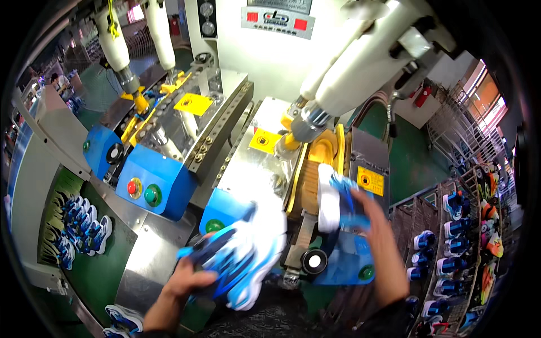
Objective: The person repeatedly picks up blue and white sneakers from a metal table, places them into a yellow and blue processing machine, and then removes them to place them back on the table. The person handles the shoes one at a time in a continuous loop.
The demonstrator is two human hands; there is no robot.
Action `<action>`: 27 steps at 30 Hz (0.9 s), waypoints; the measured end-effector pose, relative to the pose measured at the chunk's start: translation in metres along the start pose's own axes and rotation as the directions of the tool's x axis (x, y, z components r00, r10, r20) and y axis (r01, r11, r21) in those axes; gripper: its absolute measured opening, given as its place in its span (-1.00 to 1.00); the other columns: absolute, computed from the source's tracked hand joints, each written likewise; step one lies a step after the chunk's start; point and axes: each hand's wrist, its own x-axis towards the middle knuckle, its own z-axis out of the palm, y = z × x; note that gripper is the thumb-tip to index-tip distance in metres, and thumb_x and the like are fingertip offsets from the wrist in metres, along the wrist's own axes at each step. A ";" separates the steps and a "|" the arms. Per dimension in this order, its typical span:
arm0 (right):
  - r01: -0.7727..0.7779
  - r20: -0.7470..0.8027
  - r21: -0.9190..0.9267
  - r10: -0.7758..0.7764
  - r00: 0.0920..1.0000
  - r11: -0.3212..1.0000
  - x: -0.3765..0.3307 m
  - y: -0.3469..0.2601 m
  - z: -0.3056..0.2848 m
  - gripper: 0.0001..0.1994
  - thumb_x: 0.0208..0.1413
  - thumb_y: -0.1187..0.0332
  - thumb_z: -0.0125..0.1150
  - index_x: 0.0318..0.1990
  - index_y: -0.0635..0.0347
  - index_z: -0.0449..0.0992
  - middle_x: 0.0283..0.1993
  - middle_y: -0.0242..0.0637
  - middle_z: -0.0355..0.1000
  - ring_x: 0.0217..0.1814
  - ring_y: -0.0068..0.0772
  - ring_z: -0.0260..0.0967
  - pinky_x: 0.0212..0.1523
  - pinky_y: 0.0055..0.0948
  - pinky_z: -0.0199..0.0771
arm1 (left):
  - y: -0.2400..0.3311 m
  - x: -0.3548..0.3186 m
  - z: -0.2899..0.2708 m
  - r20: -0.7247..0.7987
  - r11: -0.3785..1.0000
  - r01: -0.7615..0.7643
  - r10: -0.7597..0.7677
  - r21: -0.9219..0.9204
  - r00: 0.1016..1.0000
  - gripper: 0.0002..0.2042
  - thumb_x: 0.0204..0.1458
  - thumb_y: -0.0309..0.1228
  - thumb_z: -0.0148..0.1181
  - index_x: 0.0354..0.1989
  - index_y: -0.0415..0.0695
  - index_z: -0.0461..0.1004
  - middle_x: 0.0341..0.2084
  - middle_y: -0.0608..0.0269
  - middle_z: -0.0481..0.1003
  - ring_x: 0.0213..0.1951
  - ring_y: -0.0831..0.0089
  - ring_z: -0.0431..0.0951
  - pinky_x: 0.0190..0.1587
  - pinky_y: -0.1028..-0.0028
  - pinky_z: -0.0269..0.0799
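Note:
My left hand [186, 280] grips a blue-and-white sneaker [248, 256] by its collar end, low in front of my body, with its pale sole edge facing right. It is smeared by motion. My right hand [376, 218] is closed on a second sneaker [331, 198], its thick white sole turned to the left. That shoe is at the front of the right-hand press station, just before the yellow shoe-shaped mould [323, 151]. My right fingertips are partly hidden behind the shoe.
White press arms [352, 73] reach down over both stations. Blue control boxes [155, 183] carry red and green buttons. A round black knob [314, 261] sits between my hands. Shoe racks [451, 248] stand at right; more sneakers [84, 222] rest at left.

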 end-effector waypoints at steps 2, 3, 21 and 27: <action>0.077 0.057 -0.181 -0.068 0.996 0.980 0.075 -0.044 0.000 -0.57 0.10 0.18 0.23 0.02 0.30 0.42 -0.08 -0.12 0.52 -0.10 -0.23 0.53 -0.04 -0.18 0.54 | -0.016 -0.051 -0.019 -0.201 0.975 -0.094 0.053 -0.201 0.978 -0.17 -0.21 -0.34 0.39 0.30 -0.29 0.14 0.09 0.04 0.39 0.08 0.23 0.46 0.16 0.26 0.36; 0.125 0.033 -0.334 -0.121 0.992 0.934 0.104 -0.053 0.013 -0.52 0.06 0.18 0.28 0.04 0.35 0.40 -0.06 -0.05 0.51 -0.06 -0.17 0.51 -0.01 -0.14 0.51 | -0.026 -0.075 -0.028 -0.341 0.956 -0.148 0.055 -0.253 0.939 -0.18 -0.21 -0.35 0.39 0.29 -0.31 0.14 0.09 0.01 0.39 0.09 0.20 0.47 0.14 0.25 0.39; 0.117 -0.151 -0.926 -0.635 0.758 0.360 0.149 0.008 0.085 -0.32 -0.09 0.24 0.32 0.12 0.48 0.19 0.07 0.25 0.32 0.16 0.19 0.30 0.14 -0.09 0.36 | -0.083 -0.085 -0.118 -0.714 0.924 0.263 -0.382 -0.278 0.587 -0.43 0.22 -0.30 0.02 0.31 -0.40 0.10 0.18 -0.03 0.29 0.11 0.28 0.36 0.17 0.37 0.25; 0.754 0.483 -0.643 -0.834 0.268 -0.130 -0.006 0.101 0.207 -0.43 -0.05 0.30 0.30 0.12 0.39 0.33 0.08 0.16 0.34 0.11 0.21 0.31 0.18 -0.11 0.30 | -0.099 -0.085 -0.134 -0.524 0.866 0.076 -0.367 -0.495 0.769 -0.55 0.05 -0.48 0.13 0.14 -0.30 0.28 -0.06 0.00 0.49 -0.10 0.18 0.57 -0.01 0.20 0.52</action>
